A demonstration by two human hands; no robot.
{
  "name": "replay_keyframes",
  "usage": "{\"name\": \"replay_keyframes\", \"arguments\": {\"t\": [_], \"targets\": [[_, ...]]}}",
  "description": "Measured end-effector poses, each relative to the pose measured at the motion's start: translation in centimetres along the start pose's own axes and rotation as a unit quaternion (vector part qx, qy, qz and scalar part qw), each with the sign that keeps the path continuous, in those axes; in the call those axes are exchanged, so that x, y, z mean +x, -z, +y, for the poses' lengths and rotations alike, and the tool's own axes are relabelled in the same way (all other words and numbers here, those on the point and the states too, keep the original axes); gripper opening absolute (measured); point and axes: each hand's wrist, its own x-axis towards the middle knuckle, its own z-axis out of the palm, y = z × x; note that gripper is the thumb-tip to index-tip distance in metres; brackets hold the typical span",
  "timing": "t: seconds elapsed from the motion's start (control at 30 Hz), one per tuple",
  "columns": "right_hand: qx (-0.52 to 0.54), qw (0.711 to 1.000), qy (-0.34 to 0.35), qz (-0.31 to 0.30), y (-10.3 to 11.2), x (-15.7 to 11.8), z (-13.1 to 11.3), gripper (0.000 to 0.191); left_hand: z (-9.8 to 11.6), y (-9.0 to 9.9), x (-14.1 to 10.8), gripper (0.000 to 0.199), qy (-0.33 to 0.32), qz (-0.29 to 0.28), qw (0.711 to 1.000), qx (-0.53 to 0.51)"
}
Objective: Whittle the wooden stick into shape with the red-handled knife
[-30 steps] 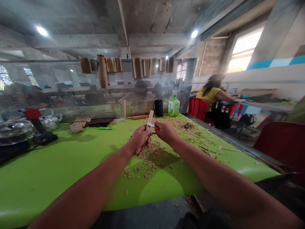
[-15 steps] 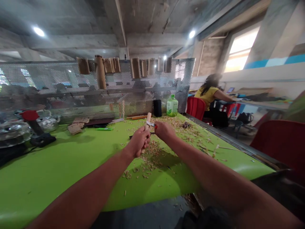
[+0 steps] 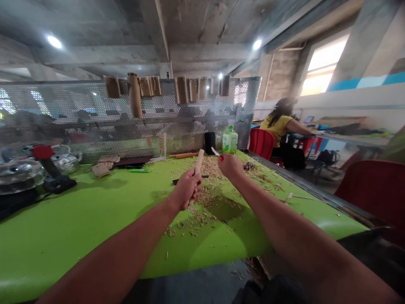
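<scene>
My left hand is wrapped round a pale strip of wood, whose upper end sticks out above the fist, tilted a little to the right. Closed round a knife with a red handle, my right hand is held to the right of the wood. The blade points up and left, apart from the strip. Most of the handle is hidden in the fist. Wood shavings lie scattered on the green tabletop below both hands. Behind my left hand lies a dark, thin tool, partly covered.
A green bottle and a black box-like object stand at the back. On the left are a red-and-black power tool and metal kettles. A perforated metal screen borders the table. A person in yellow sits at the right.
My right hand has moved right with the knife, and the blade has come away from the wood. My left hand keeps its grip on the strip in nearly the same place.
</scene>
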Motion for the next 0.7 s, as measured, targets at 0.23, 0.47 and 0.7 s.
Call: {"name": "replay_keyframes", "arguments": {"t": [0.23,0.47,0.7], "targets": [[-0.040,0.984,0.157,-0.071,-0.8,-3.4,-4.1,0.028,-0.7,1.2,1.4,0.018,-0.033,0.051,0.998,0.032],[-0.073,0.982,0.163,-0.054,-0.6,-3.3,-3.7,0.027,-0.6,0.0,1.2,0.014,-0.028,0.091,0.992,0.077],[-0.054,0.994,0.074,-0.052,-0.2,-1.8,-2.6,0.033,-0.6,-1.5,-0.7,0.010,-0.001,0.089,0.993,0.076]]}}
